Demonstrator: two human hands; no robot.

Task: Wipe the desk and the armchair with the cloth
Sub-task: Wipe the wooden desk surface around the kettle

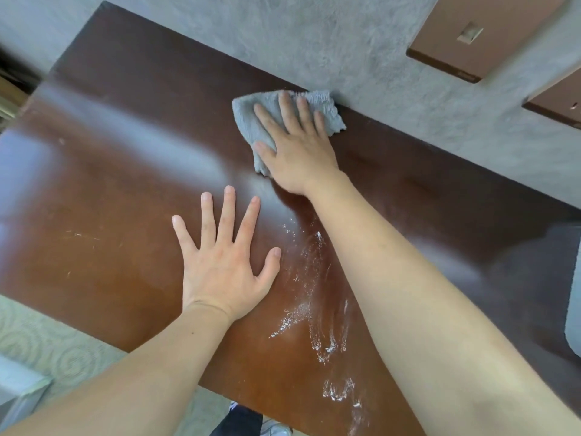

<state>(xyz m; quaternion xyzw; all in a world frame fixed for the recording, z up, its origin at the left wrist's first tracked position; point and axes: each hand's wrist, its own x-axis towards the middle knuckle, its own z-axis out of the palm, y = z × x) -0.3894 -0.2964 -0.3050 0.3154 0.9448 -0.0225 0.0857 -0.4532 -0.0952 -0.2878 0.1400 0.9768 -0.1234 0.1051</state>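
A dark brown wooden desk fills most of the view. My right hand lies flat with straight fingers on a grey cloth and presses it onto the desk near the far edge by the wall. Flat on the desk top, fingers spread, my left hand rests nearer to me and holds nothing. White powdery smears streak the desk between my two forearms. The armchair is not clearly in view.
A grey textured wall runs along the desk's far edge, with two brown wall plates at the upper right. Patterned carpet lies at the lower left. A pale grey-blue object sits at the right edge.
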